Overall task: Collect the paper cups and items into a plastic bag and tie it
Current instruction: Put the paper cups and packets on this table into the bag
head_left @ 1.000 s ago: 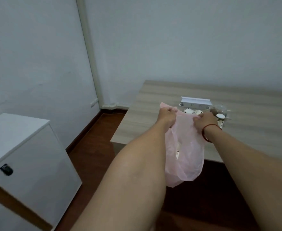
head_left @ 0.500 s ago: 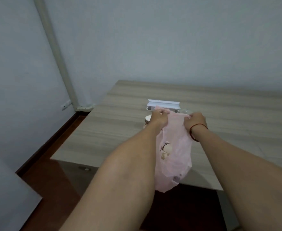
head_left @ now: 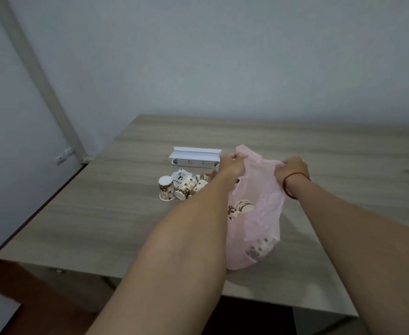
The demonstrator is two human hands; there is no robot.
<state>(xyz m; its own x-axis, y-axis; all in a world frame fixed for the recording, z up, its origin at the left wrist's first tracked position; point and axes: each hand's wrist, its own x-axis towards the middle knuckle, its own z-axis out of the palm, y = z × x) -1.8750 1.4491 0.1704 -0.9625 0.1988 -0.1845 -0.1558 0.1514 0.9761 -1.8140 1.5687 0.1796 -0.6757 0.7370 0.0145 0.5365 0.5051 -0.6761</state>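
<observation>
Already my left hand (head_left: 231,163) and right hand (head_left: 291,168) each clenched the mouth of the pink plastic bag (head_left: 259,228) resting on the worktop (head_left: 101,221), some cups inside, while several paper cups (head_left: 181,187) remained just left, untied.

The thin pink plastic bag (head_left: 255,223), which hung in front of the table edge a second ago, now hangs over the wood-grain tabletop (head_left: 106,221), its bottom at or just above the surface. The left hand (head_left: 232,163) and right hand (head_left: 291,169) gripping its mouth have spread wider. Patterned paper cups (head_left: 181,187) now show uncovered at the left hand's eight o'clock. The white cabinet has left view.
</observation>
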